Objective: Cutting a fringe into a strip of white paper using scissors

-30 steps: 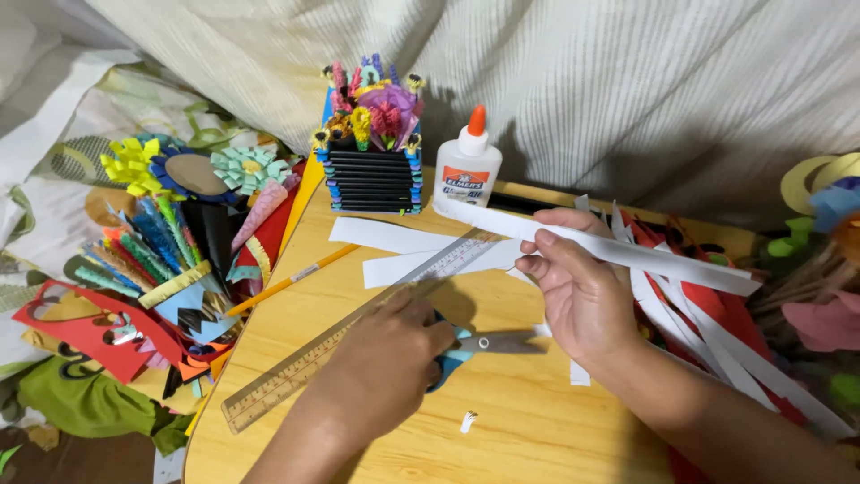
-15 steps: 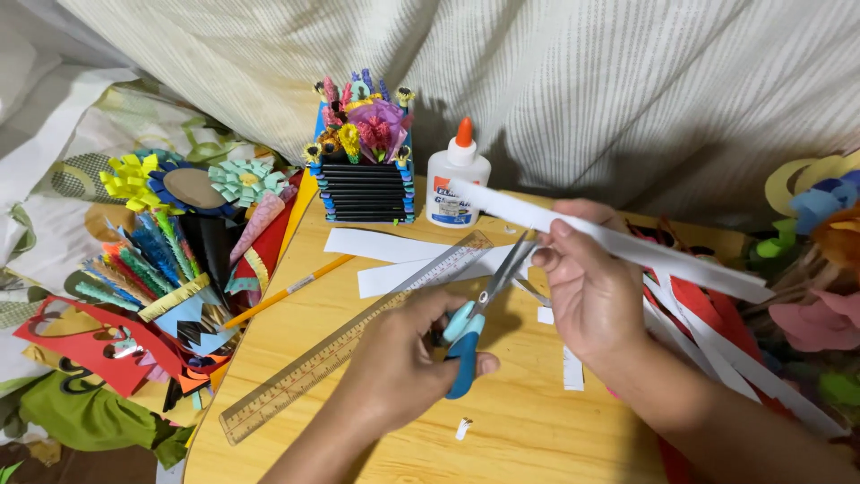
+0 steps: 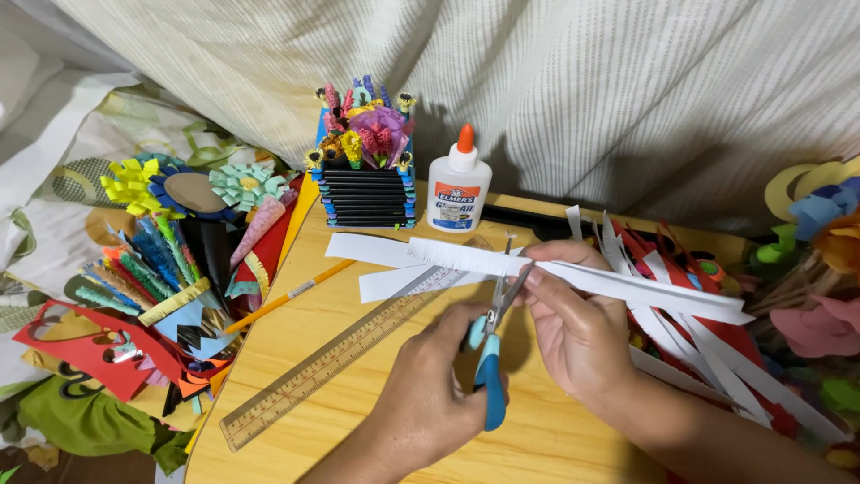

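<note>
Your wooden table (image 3: 296,345) lies under both hands, w/ a striped cloth (image 3: 627,99) hanging beyond them. Left of your left hand is a heap of coloured paper scraps (image 3: 152,296); right of your right hand, a fan of white paper strips (image 3: 708,358) over red paper. A clear ruler (image 3: 331,363) runs diagonally just left of your left hand. Beyond the hands stand a black box of paper flowers (image 3: 365,170) & a white glue bottle (image 3: 460,184) w/ orange cap. A yellow pencil (image 3: 287,294) lies left of the ruler.

Your right hand (image 3: 578,327) pinches a long white paper strip (image 3: 573,273) betw. thumb & fingertips; the strip stretches across above both hands, its left end fringed w/ fine cuts. Your left hand (image 3: 430,394) is curled through the blue handles of the scissors (image 3: 493,354), blades parted & pointing up at the strip's lower edge, right beside your right fingertips.
</note>
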